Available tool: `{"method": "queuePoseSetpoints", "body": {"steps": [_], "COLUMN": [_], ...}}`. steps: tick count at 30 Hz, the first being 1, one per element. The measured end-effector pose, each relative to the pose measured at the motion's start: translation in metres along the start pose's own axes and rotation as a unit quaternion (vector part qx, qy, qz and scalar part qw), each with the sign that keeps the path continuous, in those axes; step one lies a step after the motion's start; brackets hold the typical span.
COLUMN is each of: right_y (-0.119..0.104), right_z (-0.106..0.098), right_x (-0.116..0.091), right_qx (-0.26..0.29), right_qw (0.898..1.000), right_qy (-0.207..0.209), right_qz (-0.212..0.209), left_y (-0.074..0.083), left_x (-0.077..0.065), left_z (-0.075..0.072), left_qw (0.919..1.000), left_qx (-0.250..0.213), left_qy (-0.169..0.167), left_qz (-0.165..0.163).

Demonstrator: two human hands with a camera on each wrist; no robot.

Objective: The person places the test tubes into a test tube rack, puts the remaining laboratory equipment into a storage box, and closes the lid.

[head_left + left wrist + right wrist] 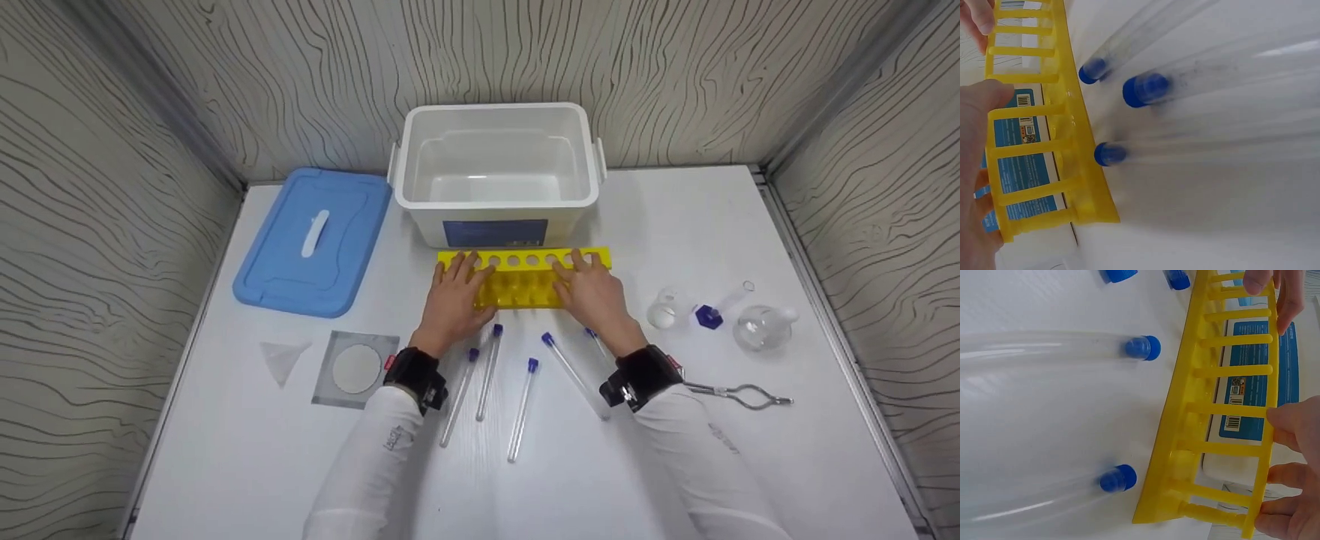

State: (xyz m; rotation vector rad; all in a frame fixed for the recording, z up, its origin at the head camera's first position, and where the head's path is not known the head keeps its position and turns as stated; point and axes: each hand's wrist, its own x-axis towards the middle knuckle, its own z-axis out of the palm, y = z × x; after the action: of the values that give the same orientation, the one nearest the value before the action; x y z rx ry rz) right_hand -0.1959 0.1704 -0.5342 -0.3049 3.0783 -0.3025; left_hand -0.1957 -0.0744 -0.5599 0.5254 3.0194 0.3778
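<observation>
A yellow test tube rack (529, 289) stands upright on the white table, close in front of the white bin. My left hand (450, 300) grips its left end, and my right hand (598, 300) has hold of the right end. In the wrist views the thumbs press the near side of the top bar (992, 169) while the fingers reach over it to the far side. Several clear test tubes (521, 420) with blue caps lie on the table on the near side of the rack. One tube (596, 341) is partly hidden by my right wrist.
Behind the rack is a white bin (487, 204), with its blue lid (285, 274) to the left. A funnel (282, 360) and gauze mat (330, 375) lie left. Flasks (759, 330), a small cylinder with a blue base (709, 316) and metal tongs (750, 396) are on the right.
</observation>
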Motion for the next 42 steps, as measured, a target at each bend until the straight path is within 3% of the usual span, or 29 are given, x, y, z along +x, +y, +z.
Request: {"method": "queuePoseSetpoints", "body": {"steps": [4, 9, 14, 18, 22, 27, 42], "right_y": [-0.004, -0.007, -0.005, 0.004, 0.013, 0.014, -0.004], "right_z": [0.004, 0.009, 0.010, 0.007, 0.007, 0.015, 0.023], "right_x": [-0.004, -0.010, -0.011, -0.007, 0.000, 0.002, 0.003], "right_qx": [-0.007, -0.019, 0.023, 0.061, 0.092, 0.103, 0.059], "right_qw": [1.000, 0.997, 0.995, 0.994, 0.995, 0.995, 0.995], "right_qy": [0.018, 0.065, 0.096, 0.085, 0.034, -0.003, 0.066], "right_qz": [0.001, -0.033, -0.030, 0.000, 0.012, 0.007, -0.042], "left_y": [-0.005, -0.012, -0.018, -0.022, -0.024, -0.029, -0.045], "left_x": [-0.004, -0.010, -0.012, -0.009, -0.006, -0.006, -0.021], "left_z": [0.000, -0.003, -0.010, -0.015, -0.015, -0.009, -0.005], "left_qw": [0.9997, 0.9995, 0.9996, 0.9992, 0.9982, 0.9978, 0.9950], "left_qx": [0.006, 0.008, -0.018, -0.023, -0.022, -0.026, -0.049], "left_qy": [0.013, 0.016, 0.013, 0.024, 0.015, 0.007, 0.056], "left_qz": [0.018, 0.028, 0.016, -0.020, -0.053, -0.060, -0.066]}}
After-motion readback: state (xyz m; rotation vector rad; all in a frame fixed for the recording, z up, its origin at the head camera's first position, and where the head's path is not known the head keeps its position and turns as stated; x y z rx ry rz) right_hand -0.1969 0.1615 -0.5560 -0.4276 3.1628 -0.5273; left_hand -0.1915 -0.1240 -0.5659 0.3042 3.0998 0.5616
